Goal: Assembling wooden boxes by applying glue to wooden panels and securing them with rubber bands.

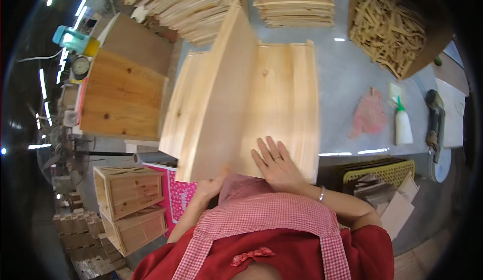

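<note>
A pale wooden panel [226,99] stands tilted on its long edge on the worktable, slightly blurred. My left hand [214,185] is at its near lower corner, closed on it, with the fingers partly hidden and smeared. To its right a second wooden panel [284,94] lies flat, its near end at the table's front. My right hand [279,168] rests on that flat panel near its front end, fingers stretched out. Left of the upright panel, more flat pale wood [182,106] shows; whether it belongs to the same piece I cannot tell.
Stacked thin boards [294,3] line the far side. A box of wood strips [387,28] stands far right, near a pink cloth [370,113], a white glue bottle [402,126] and a dark hand tool [433,119]. Wooden boxes [133,189] and a yellow basket [397,172] sit below.
</note>
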A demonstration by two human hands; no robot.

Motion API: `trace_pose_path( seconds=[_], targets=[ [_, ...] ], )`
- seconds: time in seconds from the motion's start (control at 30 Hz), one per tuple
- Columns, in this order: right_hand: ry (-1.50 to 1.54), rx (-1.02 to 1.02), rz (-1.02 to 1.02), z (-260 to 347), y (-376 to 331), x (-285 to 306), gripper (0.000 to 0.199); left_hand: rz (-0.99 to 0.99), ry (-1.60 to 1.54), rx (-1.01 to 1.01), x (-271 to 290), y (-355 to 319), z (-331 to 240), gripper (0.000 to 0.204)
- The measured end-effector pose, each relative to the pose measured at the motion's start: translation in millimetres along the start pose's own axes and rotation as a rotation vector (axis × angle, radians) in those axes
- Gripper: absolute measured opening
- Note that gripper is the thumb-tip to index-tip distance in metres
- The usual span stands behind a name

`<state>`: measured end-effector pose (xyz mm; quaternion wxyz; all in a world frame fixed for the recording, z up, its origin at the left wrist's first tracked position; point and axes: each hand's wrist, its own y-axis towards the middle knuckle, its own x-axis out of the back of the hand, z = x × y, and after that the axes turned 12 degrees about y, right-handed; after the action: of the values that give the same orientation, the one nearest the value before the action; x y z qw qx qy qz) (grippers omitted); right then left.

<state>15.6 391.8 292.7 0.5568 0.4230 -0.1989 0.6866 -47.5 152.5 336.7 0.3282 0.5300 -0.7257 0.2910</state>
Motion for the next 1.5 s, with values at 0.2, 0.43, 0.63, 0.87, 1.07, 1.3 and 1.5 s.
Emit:
trace_pose_path(
  seconds=[0.2,0.43,0.63,0.87,1.07,1.3,1.5],
  targets=[
    [0.385,-0.035,-0.253,-36.3,-12.4,32.0,0.068,0.069,-0.196,0.255,7.1,0.5,1.5,0.031],
    [-0.507,-0.597,-0.776,-178.0,-84.9,125.1,0.021,-0.042,-0.211,0.42,12.5,10.0,-0.6,0.042],
    [-0.414,-0.75,-0.933,-164.5,-92.0,134.6,0.025,-0.035,-0.506,0.235,0.4,24.4,14.5,0.047],
    [-0.734,-1.347,-0.739,-60.7,-284.4,136.0,0.065,-0.061,-0.548,0.128,4.0,24.2,15.3,0.053],
    [-0.521,-1.5,-0.415,18.1,-322.9,60.1,0.088,-0.031,-0.658,0.077,-1.3,30.0,23.2,0.061],
    [-0.383,-1.354,-0.354,36.0,-340.9,69.9,0.054,-0.041,-0.692,0.084,-2.7,33.1,33.7,0.056],
    [-0.782,-1.512,-0.539,76.9,-292.4,213.8,0.01,-0.032,-0.613,0.099,-2.6,27.2,21.8,0.04]
  ],
)
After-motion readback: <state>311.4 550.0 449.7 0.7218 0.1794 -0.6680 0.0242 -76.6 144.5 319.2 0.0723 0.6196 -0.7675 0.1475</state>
